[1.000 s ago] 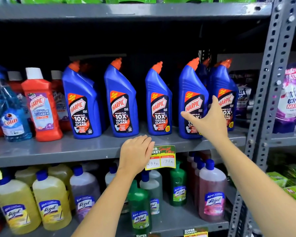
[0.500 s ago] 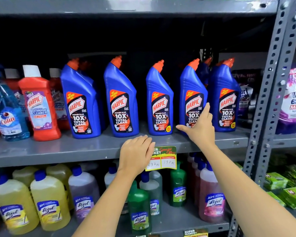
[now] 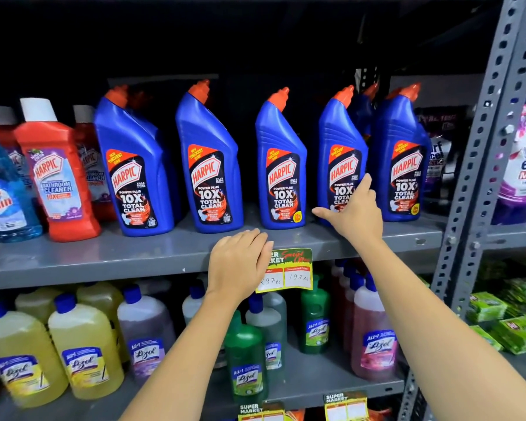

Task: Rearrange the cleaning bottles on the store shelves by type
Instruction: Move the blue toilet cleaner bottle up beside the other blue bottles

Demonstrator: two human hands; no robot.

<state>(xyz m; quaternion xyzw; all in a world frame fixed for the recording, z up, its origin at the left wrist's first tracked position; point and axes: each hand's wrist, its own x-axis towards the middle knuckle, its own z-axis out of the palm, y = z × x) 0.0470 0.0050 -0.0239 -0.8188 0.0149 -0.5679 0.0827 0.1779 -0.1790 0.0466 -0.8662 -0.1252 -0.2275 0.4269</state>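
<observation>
**The right hand is nearest the fourth blue bottle**

Five blue Harpic bottles stand in a row along the middle shelf [image 3: 73, 262], close to its front edge. They all stand straight up, with their orange caps at the top, and more blue bottles peek out behind them. The fourth blue bottle [image 3: 340, 153] from the left end is the one that matters now.

The right hand [image 3: 354, 215] is spread wide in front of this bottle, low down by its label. The thumb points toward the left end of the shelf and one finger points up along the bottle's front. The fingers are apart and wrap around nothing. It is hard to tell if the hand touches the bottle or is just in front of it.

The bottle lies straight ahead of the right hand, a little farther back toward the rear of the shelf. It is tall and narrow, so the hand would probably need to close around its sides, down low.

The left hand [image 3: 239, 265] lies flat on the front edge of the shelf, just beside the price tag [image 3: 290, 271]. Its fingers are loose and hold nothing. It sits below the third blue bottle [image 3: 281, 165], so it is farther from the fourth one.

At the left end of the shelf stand red Harpic bottles [image 3: 58, 171] and a light blue Colin bottle [image 3: 3, 192]. Each kind looks grouped together already.
</observation>
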